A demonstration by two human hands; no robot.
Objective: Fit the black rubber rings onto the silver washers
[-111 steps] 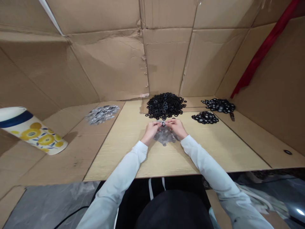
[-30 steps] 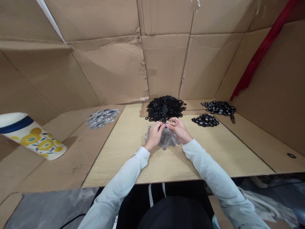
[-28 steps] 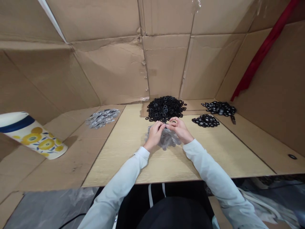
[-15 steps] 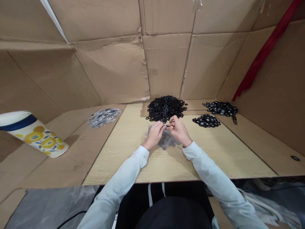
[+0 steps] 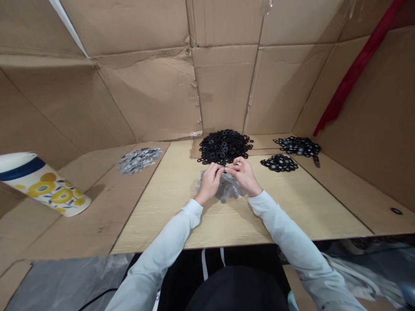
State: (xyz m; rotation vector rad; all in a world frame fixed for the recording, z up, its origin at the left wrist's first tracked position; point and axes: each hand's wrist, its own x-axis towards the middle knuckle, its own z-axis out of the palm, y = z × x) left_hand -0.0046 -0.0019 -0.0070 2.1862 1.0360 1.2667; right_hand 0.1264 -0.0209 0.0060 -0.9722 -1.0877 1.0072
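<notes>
The left hand (image 5: pixel 209 183) and the right hand (image 5: pixel 245 177) are brought together, and the fingertips of both are pinching one small black piece (image 5: pixel 225 171) between them. The fingers cover most of this piece, so I cannot tell if it is a complete ring. Both hands are above the back part of a pile of translucent grey discs (image 5: pixel 227 191).

Nearest to the body, the pale sleeves (image 5: pixel 175 235) cross the front edge of a yellowish board (image 5: pixel 155 224). At the far right, a single black ring (image 5: pixel 396 211) lies alone on the cardboard. At the left stands a flower-printed cylinder (image 5: pixel 55 190), white with a dark blue band, which looks slanted in this view.

Farther away, a pile of silvery grey discs (image 5: pixel 138 160) is on the left side. On the right there is a small group of black rings with pale centres (image 5: pixel 279 163), and behind it a second, similar group (image 5: pixel 298 146). Just beyond the fingertips rises a large heap of black rings (image 5: pixel 225 146). Behind everything is a cardboard wall (image 5: pixel 227 86), with a red cloth strip (image 5: pixel 356 73) hanging at the right.
</notes>
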